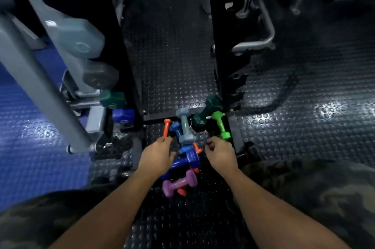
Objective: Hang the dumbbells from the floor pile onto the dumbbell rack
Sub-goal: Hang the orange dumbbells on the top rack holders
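Our left hand (157,154) pinches the slim orange dumbbell (167,128); our right hand (220,154) curls over the pile, grip unclear. The black upright rack (220,78) holds a dark green dumbbell (205,114).

A grey metal frame bar (46,94) slants up left of the hands; a curved grey machine handle (261,40) lies far beyond them.

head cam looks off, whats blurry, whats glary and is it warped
Head view: dim overall, with bright glare patches on the studded floor at left and right; the racked grey dumbbell at upper left is smeared with blur, while the pile around the light blue dumbbell is fairly sharp; wide-angle distortion splays the rack uprights outward, and the upper corners fall into near-black shadow.
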Demonstrator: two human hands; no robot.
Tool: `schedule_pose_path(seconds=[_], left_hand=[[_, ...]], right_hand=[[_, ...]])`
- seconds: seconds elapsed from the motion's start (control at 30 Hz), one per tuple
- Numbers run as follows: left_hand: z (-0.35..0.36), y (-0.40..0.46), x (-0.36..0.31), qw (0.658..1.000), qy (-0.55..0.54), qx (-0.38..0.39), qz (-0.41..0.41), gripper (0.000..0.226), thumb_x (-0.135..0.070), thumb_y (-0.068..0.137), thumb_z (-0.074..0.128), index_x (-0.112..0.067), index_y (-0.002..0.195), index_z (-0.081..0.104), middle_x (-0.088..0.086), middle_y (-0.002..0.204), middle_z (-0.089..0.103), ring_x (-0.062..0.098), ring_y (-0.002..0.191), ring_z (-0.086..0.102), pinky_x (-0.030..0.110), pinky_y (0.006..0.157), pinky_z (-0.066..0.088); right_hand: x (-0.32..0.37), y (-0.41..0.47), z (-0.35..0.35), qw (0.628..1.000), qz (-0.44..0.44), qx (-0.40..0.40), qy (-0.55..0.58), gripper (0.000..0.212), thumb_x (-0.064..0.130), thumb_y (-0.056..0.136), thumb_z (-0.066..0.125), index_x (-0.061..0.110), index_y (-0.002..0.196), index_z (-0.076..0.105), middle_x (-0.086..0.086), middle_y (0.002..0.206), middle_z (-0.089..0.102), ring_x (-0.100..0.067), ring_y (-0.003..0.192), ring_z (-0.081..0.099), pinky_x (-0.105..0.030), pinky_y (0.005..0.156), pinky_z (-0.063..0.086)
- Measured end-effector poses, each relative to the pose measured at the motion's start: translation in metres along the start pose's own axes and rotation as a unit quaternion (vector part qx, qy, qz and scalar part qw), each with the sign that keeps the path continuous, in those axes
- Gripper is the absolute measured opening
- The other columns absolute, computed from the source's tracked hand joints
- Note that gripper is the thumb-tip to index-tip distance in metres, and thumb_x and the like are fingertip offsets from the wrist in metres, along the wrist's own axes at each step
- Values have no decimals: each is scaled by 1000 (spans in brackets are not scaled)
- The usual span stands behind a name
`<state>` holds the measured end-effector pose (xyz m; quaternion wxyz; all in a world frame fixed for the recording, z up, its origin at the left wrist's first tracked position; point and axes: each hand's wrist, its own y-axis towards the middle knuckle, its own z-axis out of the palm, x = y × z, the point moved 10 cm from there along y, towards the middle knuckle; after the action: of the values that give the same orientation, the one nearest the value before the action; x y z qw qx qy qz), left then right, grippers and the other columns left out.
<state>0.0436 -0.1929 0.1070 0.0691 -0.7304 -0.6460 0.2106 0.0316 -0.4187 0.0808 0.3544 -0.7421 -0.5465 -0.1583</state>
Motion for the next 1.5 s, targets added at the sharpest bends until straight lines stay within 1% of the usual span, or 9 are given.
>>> schedule_pose_path(seconds=[0.3,0.43,0.6,0.73,0.9,1.03,1.2,1.3,1.5], left_hand=[[78,109,87,997,4,22,-71,33,-35,95,63,-22,124,55,8,113,63,33,98,67,42,75,55],[110,137,110,995,-2,41,-93,28,-35,95,62,-21,118,53,9,112,62,35,98,67,44,75,57],[140,154,117,995,-18,53,-86,33,-32,96,62,-24,129,59,10,113,63,35,98,67,42,74,56],[170,165,120,988,-5,121,-92,40,-37,98,59,-31,138,54,12,128,54,36,107,65,47,86,58],[216,185,137,976,5,192,-100,60,-48,97,51,-25,151,42,12,154,34,33,129,51,53,104,50],[285,211,162,978,-70,186,-62,83,-71,86,50,-36,158,26,1,153,47,22,122,59,45,102,54],[198,192,129,986,-58,143,-60,30,-20,99,53,-15,127,62,10,119,62,27,96,66,38,83,57],[166,180,131,996,-13,89,-25,33,-8,96,54,-18,126,63,8,104,58,27,80,65,38,72,57],[119,149,132,999,-8,52,-2,45,-13,90,69,-35,129,62,-2,105,58,19,83,67,35,75,59]], right_hand=[[2,73,110,998,-49,29,0,13,21,89,69,22,101,75,1,88,72,-19,81,69,-31,76,55],[16,115,152,996,-57,59,29,19,27,92,64,23,108,75,-3,100,75,-21,89,72,-35,83,60],[56,180,184,990,-123,74,-14,21,14,95,64,14,112,76,-10,108,75,-29,96,71,-39,85,58],[79,221,228,970,-154,136,-132,25,17,99,58,22,119,72,-9,111,73,-30,103,69,-42,90,57],[88,226,274,924,-173,167,-296,32,29,95,58,26,127,61,-8,125,62,-30,119,58,-55,107,28],[71,229,306,906,-121,221,-339,41,30,97,56,27,137,52,-11,137,46,-32,123,50,-67,110,11],[62,236,306,914,-108,200,-337,38,35,102,49,42,138,57,-4,130,60,-27,124,52,-60,108,11],[66,236,298,938,-105,172,-283,33,41,103,51,46,134,61,-1,129,61,-25,124,56,-57,109,12],[94,212,264,951,-174,167,-195,29,43,107,41,49,130,59,1,121,56,-25,110,63,-58,105,16]])
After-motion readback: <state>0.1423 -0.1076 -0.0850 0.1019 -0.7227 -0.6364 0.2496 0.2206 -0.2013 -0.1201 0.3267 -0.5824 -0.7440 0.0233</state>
